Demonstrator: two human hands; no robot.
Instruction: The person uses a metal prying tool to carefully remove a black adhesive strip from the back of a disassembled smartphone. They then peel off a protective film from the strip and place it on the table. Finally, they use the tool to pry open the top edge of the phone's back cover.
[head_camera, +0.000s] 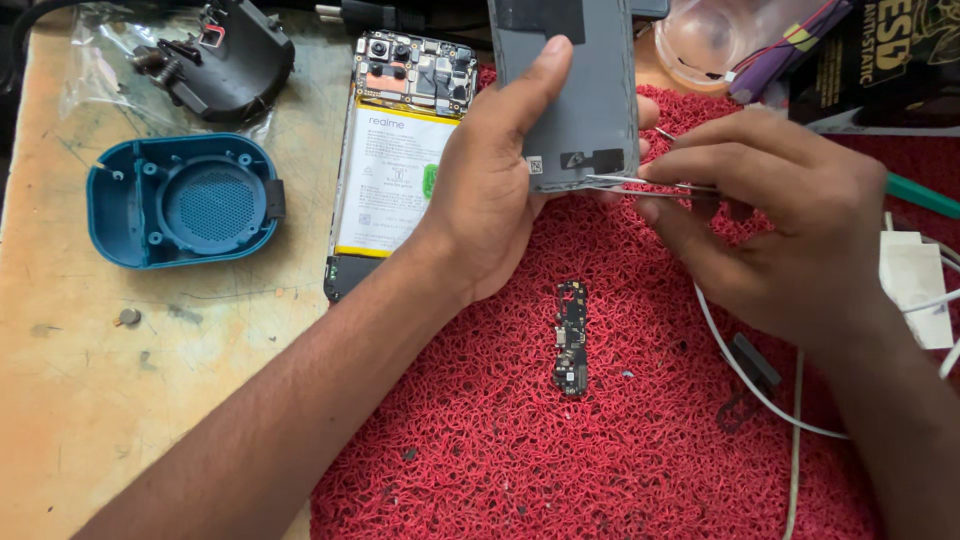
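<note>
The left hand (490, 190) grips a grey phone back cover (575, 80) and holds it up, with the thumb pressed on its inner face. The right hand (770, 215) pinches thin metal tweezers (640, 183), and their tips touch the near edge of the cover. The cover sits far and in the middle of the scene, above the red mat (600, 440).

The tweezers are sharp. If the right hand pushes too hard, the tips could slip and poke the left thumb, or scratch the cover. The cover is thin, so a tight squeeze might bend it. A tiny part picked off the edge could drop into the loopy mat and be hard to find.

A small dark circuit board (571, 337) lies loose on the mat, near the left wrist. An arm could bump it. The open phone (395, 160) lies to the left, half on the mat and half on the worn surface (130, 420). Its battery wears a big white label with a yellow strip at the near end and a small green patch on the right side. The cover has a small white square sticker near its near edge, beside two black pads.

Far right stands a black package (880, 60) with yellow letters. A white tag (912, 280) and white wires (760, 390) lie at the right. A blue speaker shell (180, 200) rests at the left, with a black part (225, 60) on clear plastic beyond it.
</note>
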